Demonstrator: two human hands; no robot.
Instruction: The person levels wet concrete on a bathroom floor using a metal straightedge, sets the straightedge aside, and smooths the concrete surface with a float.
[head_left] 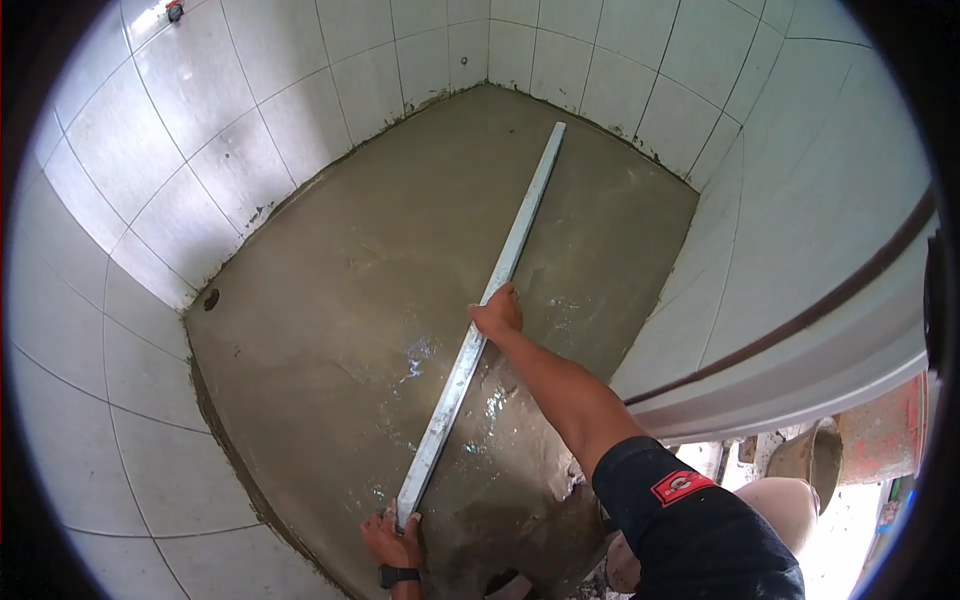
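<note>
A long pale metal screed bar (458,375) lies diagonally across wet grey mortar (330,290) on the floor. Its far end points toward the back corner. My left hand (393,542), with a black watch on the wrist, is closed around the bar's near end. Farther along, my right hand (498,312) grips the bar near its middle, with thumb and fingers on either side. The right arm reaches in from the lower right in a dark sleeve. Near the bar's lower half the mortar looks shiny and wet, with rougher patches beneath my right forearm.
White tiled walls (300,120) border the mortar. A small dark hole (210,299) shows at its left edge. To the right, a white door frame (790,400) curves past my arm. Beyond it stand a mortar-stained bucket (822,460) and a reddish container (882,430).
</note>
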